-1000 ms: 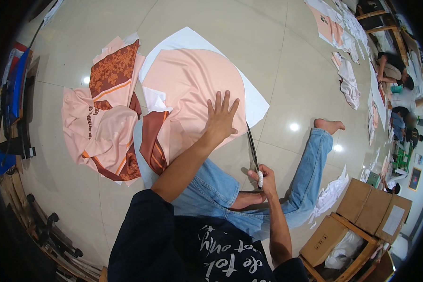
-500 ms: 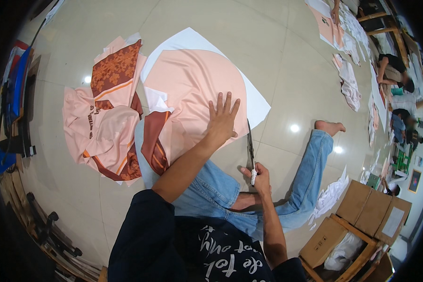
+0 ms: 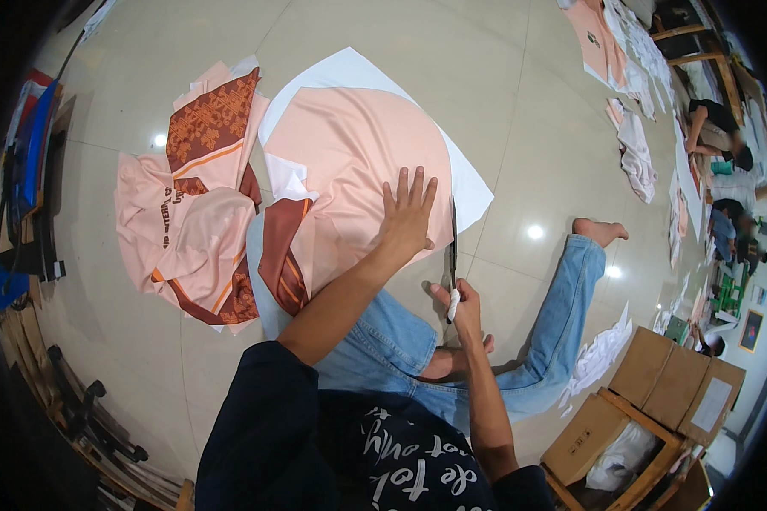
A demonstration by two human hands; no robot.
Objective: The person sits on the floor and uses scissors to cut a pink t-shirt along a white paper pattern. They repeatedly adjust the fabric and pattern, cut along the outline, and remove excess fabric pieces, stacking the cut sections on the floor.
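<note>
- One pale peach cloth panel with a white margin [image 3: 362,128] lies at 12 o'clock on the glossy beige tile floor [image 3: 452,34]; its upper edge is rounded, soft creases fan across it, and the white widens to a pointed corner at its 3 o'clock side.
- One brown cloth strip with orange lines [image 3: 283,238] lies between 7 and 8 o'clock of the panel (whether the two are joined, I cannot tell).
- One pair of black-bladed scissors with a white-wrapped handle [image 3: 453,247] points towards 12 o'clock, its tip at the panel's 4 o'clock edge, where peach meets white; the gap between the blades cannot be made out.
- Two hands: the left hand [image 3: 410,213] is flat on the peach cloth, grip wide, fingers spread; the right hand [image 3: 465,312], at 4 o'clock, has its grip closed round the scissors' handle.
- One crumpled heap of peach cloth with brown-and-orange floral print [image 3: 200,226] lies at 9 o'clock; its layers cannot be counted.
</note>
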